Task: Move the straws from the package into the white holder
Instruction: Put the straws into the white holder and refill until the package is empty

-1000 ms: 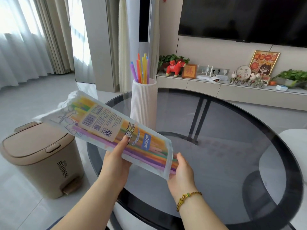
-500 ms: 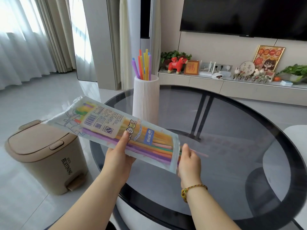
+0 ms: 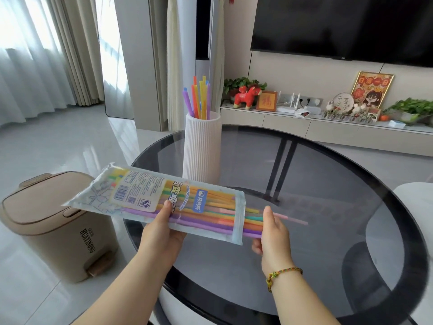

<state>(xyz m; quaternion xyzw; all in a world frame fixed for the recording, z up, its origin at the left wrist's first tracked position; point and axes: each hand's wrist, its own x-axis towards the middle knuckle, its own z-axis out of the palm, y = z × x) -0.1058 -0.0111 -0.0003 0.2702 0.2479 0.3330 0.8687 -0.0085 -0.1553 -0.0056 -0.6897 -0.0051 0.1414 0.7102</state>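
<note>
- While my left hand (image 3: 161, 233) grips the package (image 3: 154, 198) mid-length above the tabletop's (image 3: 351, 202) near left edge, my right hand (image 3: 273, 233) pinches a pink straw (image 3: 295, 220) protruding from its open end.
- White holder (image 3: 201, 148), straws (image 3: 199, 99) inside, stands upright at the far left edge.

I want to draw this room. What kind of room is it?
Most likely a home living room: a big dark television hangs on the wall, a low cabinet runs beneath it, and a round glass table stands in front.
</note>
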